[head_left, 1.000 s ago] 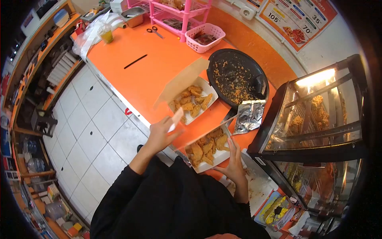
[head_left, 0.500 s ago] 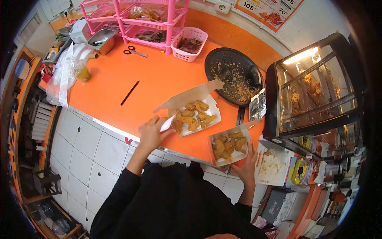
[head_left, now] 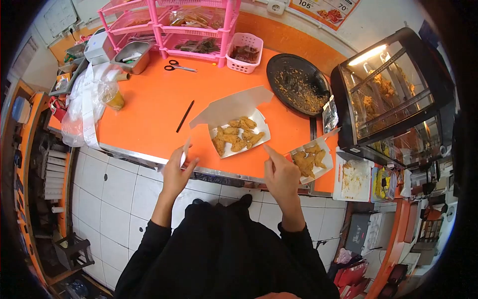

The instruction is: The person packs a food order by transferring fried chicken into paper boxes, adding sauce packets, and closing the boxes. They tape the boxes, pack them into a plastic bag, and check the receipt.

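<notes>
My left hand (head_left: 175,174) pinches a small white paper (head_left: 185,153) at the front edge of the orange table. An open cardboard box (head_left: 214,119) with its lid raised holds several fried chicken pieces (head_left: 238,139). My right hand (head_left: 283,177) is beside the box's front right corner, with its index finger stretched toward it and the other fingers curled, nothing visible in them. Just right of that hand stands a second open box (head_left: 326,171) of fried chicken (head_left: 304,162), partly hidden by the hand.
A black round tray (head_left: 279,74) with crumbs lies behind the boxes, near a foil packet (head_left: 329,115) and a lit display case (head_left: 356,129). Further back are scissors (head_left: 179,67), a pink basket (head_left: 249,62) and a pink rack (head_left: 191,56). A black pen (head_left: 185,116) and a yellow cup (head_left: 115,101) are left.
My right hand has let go of the right box and moved left toward the other box. My left hand has drawn back from the left box with the paper.
</notes>
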A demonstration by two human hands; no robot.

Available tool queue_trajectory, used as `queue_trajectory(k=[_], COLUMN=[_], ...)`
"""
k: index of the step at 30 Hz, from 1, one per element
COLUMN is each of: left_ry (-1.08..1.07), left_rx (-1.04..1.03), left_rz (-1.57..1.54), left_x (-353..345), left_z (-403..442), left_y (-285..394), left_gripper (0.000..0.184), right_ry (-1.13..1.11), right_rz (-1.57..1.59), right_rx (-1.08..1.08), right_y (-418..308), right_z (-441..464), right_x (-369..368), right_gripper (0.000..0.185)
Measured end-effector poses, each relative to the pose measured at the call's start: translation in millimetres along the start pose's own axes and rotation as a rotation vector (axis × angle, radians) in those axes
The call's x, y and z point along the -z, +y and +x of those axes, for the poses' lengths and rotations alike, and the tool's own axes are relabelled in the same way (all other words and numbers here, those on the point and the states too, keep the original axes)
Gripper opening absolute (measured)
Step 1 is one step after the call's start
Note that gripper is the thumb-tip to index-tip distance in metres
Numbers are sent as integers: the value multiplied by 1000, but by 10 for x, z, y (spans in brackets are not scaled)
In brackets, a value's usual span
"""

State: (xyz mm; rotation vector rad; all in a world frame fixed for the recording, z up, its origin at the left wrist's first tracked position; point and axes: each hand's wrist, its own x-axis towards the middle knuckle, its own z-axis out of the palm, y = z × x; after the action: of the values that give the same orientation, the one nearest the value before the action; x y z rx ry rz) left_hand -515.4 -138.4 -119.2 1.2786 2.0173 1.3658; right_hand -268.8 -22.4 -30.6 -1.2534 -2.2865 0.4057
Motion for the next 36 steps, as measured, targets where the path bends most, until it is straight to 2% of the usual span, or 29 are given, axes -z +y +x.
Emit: queue_trajectory(k=[2,3,6,11,14,17,20,23,26,29,36], left_ry=[-28,-38,43,131,228,202,250,212,221,154,65], left_rx=[65,93,74,163,11,126,21,105,96,81,186], left_rz=[-15,-23,-19,-137,4,-52,-2,-18,-124,-165,-127], left_x=[181,259,425,616,602,641,629,659,606,588,581], left_z=[-126,-175,-349,-630,-713,-731,-692,-692,-676,-680,-700], left_y=[-41,-73,-231,-193,-405,-329,-336,-271,-265,-332,-528], left_gripper=[62,66,64,61,61,60,59,59,59,62,61], right_ry=[-119,-89,-25,-41,-100,-84,-65,-119,-106,-59,25], right_rz=[-113,-102,-84,-127,-167,-295,-263,-222,-288,-175,-134], right_rx=[-65,-48,0,0,-42,69,96,161,173,221,305], right_y=[-3,17,84,30,6,235,237,112,81,106,160], right_z=[134,187,405,722,869,1009,1071,1056,987,900,700], right_x=[-101,-156,-307,-368,-409,-628,-695,-652,-768,-840,-939], right_gripper=[31,31,30,28,26,26,28,32,32,32,35])
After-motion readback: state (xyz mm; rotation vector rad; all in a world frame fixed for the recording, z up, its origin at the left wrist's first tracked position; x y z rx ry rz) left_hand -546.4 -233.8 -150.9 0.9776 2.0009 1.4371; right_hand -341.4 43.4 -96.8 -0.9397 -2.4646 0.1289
